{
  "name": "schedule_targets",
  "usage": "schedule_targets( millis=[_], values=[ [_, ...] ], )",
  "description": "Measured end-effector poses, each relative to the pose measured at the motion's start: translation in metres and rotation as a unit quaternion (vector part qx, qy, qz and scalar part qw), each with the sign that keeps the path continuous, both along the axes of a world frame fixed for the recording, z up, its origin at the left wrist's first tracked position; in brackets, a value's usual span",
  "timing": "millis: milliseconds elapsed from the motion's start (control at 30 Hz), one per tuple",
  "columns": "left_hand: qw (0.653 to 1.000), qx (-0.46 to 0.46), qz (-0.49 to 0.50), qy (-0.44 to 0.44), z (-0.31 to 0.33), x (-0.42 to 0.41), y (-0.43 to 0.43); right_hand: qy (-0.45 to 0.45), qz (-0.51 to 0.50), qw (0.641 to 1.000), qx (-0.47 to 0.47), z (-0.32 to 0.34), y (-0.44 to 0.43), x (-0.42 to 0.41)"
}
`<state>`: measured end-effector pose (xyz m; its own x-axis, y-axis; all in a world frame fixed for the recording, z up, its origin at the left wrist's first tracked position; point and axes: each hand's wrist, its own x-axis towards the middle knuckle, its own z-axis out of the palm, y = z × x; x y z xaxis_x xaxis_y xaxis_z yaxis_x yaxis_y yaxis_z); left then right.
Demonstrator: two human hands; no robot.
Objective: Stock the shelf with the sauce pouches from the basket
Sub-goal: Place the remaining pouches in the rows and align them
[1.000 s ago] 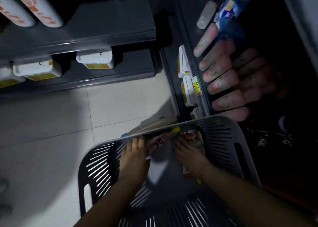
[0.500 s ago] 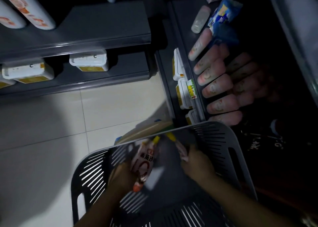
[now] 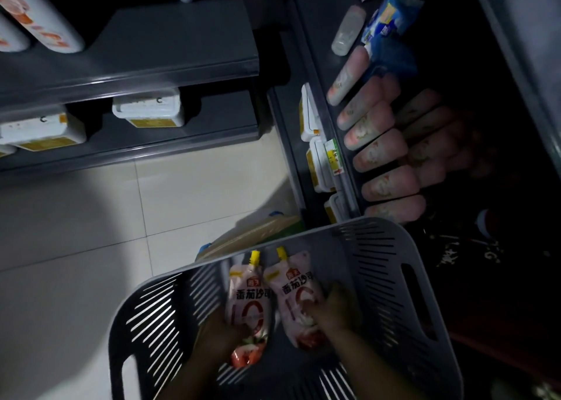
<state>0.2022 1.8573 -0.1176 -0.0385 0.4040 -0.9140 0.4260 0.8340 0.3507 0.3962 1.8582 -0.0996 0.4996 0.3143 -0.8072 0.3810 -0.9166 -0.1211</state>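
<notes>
Pouches in both hands, low in the basket (image 3: 388, 248), shelf next.

Your left hand (image 3: 218, 336) grips the left sauce pouch (image 3: 249, 302) and your right hand (image 3: 334, 308) the right sauce pouch (image 3: 296, 296), each by the lower end. They're soft, glossy pink film with stiff yellow spouts, so lift them clear of the slotted grey plastic wall and lay them beside the pouch row (image 3: 379, 144) on the right-hand shelf (image 3: 315, 66).

2 pink pouches (image 3: 249, 305) inside basket (image 3: 406, 281)

Head cam, steep down, close.
</notes>
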Motion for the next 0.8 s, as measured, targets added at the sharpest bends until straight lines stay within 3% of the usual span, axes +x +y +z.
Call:
schedule_targets(
  millis=[100, 367, 600, 800],
  values=[
    [0.999, 0.008, 0.026, -0.018, 0.001, 0.005, -0.001, 0.097, -0.132, 0.987, -0.007, -0.013, -0.006, -0.004],
    [0.993, -0.044, 0.054, -0.095, 0.022, 0.020, 0.009, 0.204, -0.201, 0.957, 0.053, -0.005, -0.025, -0.001],
    [0.993, -0.006, -0.021, -0.114, 0.096, 0.015, 0.013, 0.291, -0.229, 0.915, 0.158, 0.070, -0.027, 0.024],
    [0.981, 0.135, -0.027, -0.135, 0.211, 0.025, 0.007, 0.398, -0.214, 0.861, 0.235, 0.171, -0.020, 0.044]
  ],
)
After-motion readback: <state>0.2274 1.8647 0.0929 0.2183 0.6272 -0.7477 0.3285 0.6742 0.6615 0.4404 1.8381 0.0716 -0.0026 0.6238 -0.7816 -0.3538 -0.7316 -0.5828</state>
